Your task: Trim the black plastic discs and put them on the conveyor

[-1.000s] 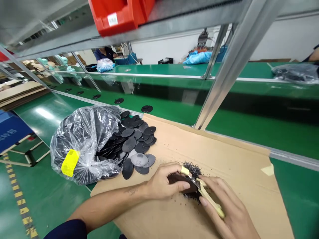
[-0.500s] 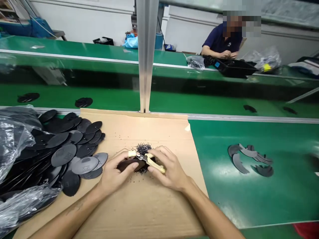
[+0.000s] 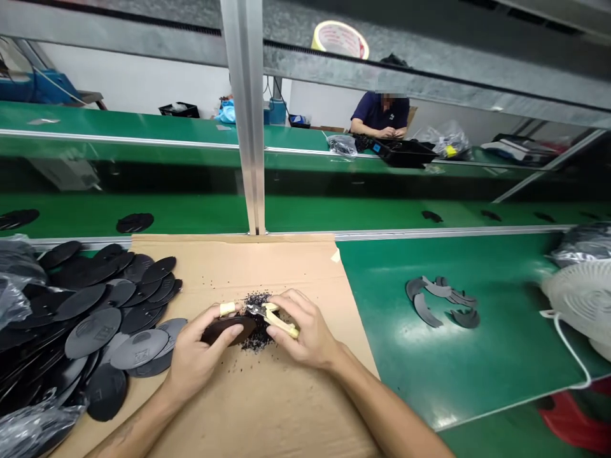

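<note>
My left hand grips a dark oval plastic piece over a cardboard sheet; a yellow band wraps one fingertip. My right hand is closed on small cutters with cream handles, whose jaws meet the edge of the piece. A little heap of black trimmings lies under the tool. To the left sits a pile of black and grey oval discs, spilling from a clear plastic bag.
Curved grey offcuts lie on the green bench to the right. A white fan stands at the right edge. An aluminium post rises behind the cardboard. Loose discs ride the green conveyor. Another person works at a far bench.
My view has swung right and upward, bringing the fan, the offcuts and the far worker into sight. Both hands stay on the piece and cutters, shifted slightly left in view.
</note>
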